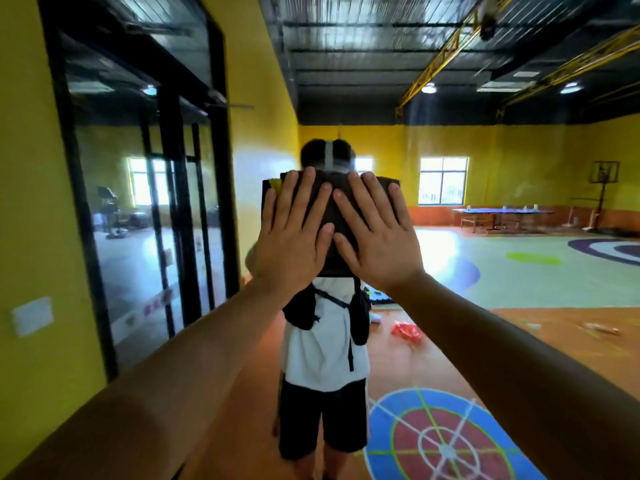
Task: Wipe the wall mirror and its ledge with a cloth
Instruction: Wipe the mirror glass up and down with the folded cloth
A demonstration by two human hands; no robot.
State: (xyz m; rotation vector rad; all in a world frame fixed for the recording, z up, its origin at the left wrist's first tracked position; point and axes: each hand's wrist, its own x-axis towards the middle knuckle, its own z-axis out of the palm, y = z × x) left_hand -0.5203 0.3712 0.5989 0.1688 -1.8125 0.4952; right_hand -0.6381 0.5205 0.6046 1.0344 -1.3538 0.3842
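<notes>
Reflecting yellow wall [502, 143] and blue table [502, 211] in mirror [467, 289]; pressing cloth [330, 261] flat against it, left hand [294, 237] and right hand [377, 240] fingers straight, spread.

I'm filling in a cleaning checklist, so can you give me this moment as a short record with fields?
surface: wall mirror, reflecting the person and a yellow-walled hall
cloth: dark cloth, spread flat against the mirror, covering the reflected face
hands: left hand and right hand side by side, fingers straight, both pressing the cloth
ledge: not in view
stage: wiping the mirror glass
</notes>
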